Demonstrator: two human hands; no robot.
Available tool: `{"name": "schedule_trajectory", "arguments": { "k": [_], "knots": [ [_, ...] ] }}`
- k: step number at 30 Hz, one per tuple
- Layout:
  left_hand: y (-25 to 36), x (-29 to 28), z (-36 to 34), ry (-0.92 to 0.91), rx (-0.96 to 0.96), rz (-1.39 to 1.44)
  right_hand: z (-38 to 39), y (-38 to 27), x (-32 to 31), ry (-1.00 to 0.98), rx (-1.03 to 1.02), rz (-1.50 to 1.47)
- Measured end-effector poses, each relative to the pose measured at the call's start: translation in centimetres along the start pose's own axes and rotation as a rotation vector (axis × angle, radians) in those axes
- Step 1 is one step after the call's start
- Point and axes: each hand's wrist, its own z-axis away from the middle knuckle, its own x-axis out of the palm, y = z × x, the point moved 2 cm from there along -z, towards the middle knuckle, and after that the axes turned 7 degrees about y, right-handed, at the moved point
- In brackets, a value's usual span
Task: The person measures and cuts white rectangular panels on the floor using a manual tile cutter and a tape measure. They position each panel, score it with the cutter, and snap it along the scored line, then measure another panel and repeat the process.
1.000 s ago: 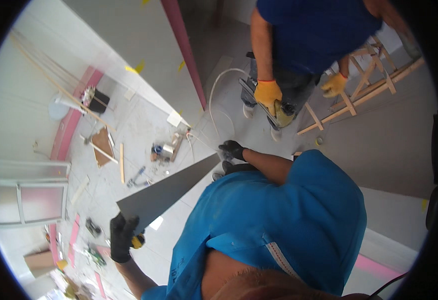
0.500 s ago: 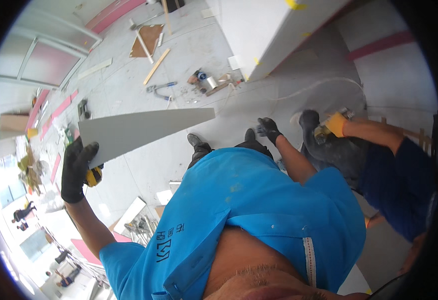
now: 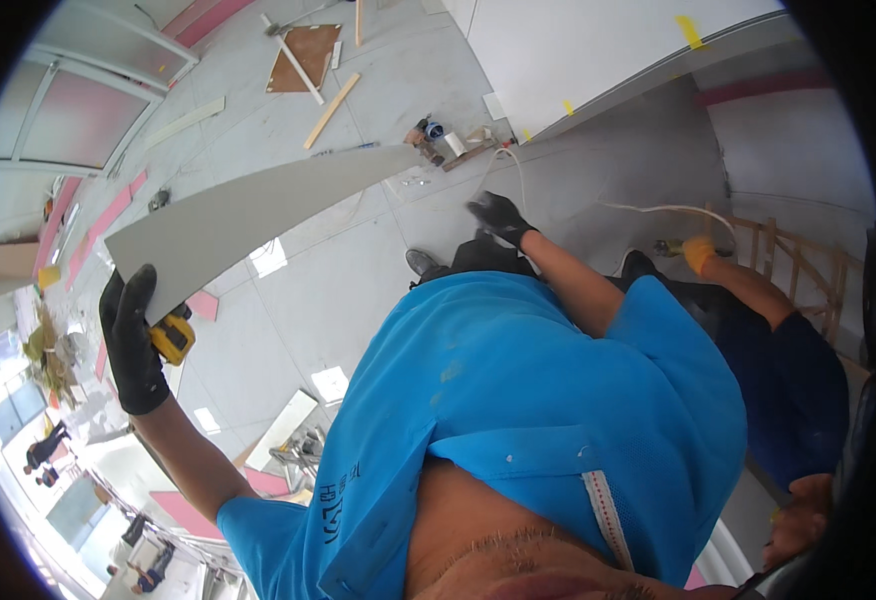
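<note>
My left hand (image 3: 136,345), in a black glove, grips the near-left end of a long grey panel (image 3: 258,215). The panel stretches away to the right above the floor. A yellow and black tape measure (image 3: 173,337) sits in the same hand, below the panel's edge. My right hand (image 3: 499,217), also black-gloved, hangs in front of my body, apart from the panel. Its fingers are stretched out and I see nothing in them.
A co-worker in dark blue crouches at the right, a yellow-gloved hand (image 3: 699,254) on a tool. A large white panelled box (image 3: 598,45) stands ahead. Tools (image 3: 448,140), a wooden strip (image 3: 332,110) and a brown board (image 3: 303,60) lie on the floor. A pale hose (image 3: 668,209) trails right.
The panel has shifted left and away, its far end swinging toward the tools on the floor. My right hand has moved left and slightly up. The co-worker's gloved hand now appears slightly lower.
</note>
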Motion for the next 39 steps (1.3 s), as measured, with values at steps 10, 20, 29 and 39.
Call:
{"name": "schedule_trajectory", "arguments": {
  "k": [10,20,29,39],
  "knots": [
    [2.4,9.8,-10.5,-0.182,0.105,0.128,-4.6,-25.8,7.5,0.568,-0.995,0.478],
    [-1.3,19.6,-14.6,-0.466,0.174,0.239,-20.8,-19.8,-11.3,0.693,-0.541,0.186],
    [-25.9,13.6,-5.5,-0.193,-0.504,0.045,-33.2,-7.7,-34.3,0.664,-0.766,0.505],
    [-40.0,11.0,9.0,0.196,-1.019,0.118,-39.1,-6.7,-44.5,0.575,0.058,-0.501]
  ]
}}
